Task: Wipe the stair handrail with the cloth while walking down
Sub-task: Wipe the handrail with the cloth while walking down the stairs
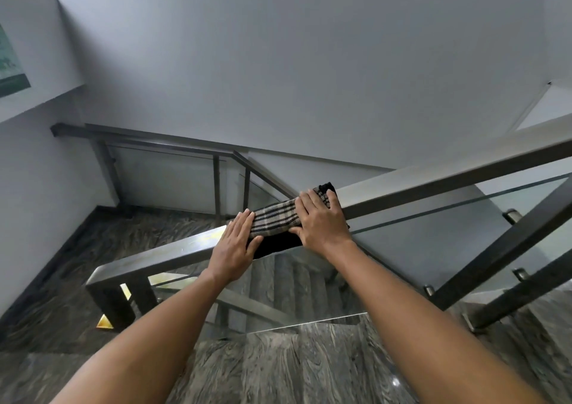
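Observation:
A flat steel handrail [433, 183] runs from the upper right down to a corner post at the lower left. A checked beige and black cloth [275, 217] is draped over the rail near its middle, with a dark part hanging below. My right hand [322, 217] lies flat on the right end of the cloth, thumb hooked under its edge. My left hand [235, 245] rests flat on the rail, fingers spread, its fingertips and thumb touching the cloth's left end.
Glass panels [448, 248] with dark steel posts stand under the rail. Grey marbled stairs [297, 282] descend behind the glass. A second railing [173, 143] lines the far landing against a pale wall. A framed picture [9, 62] hangs at the upper left.

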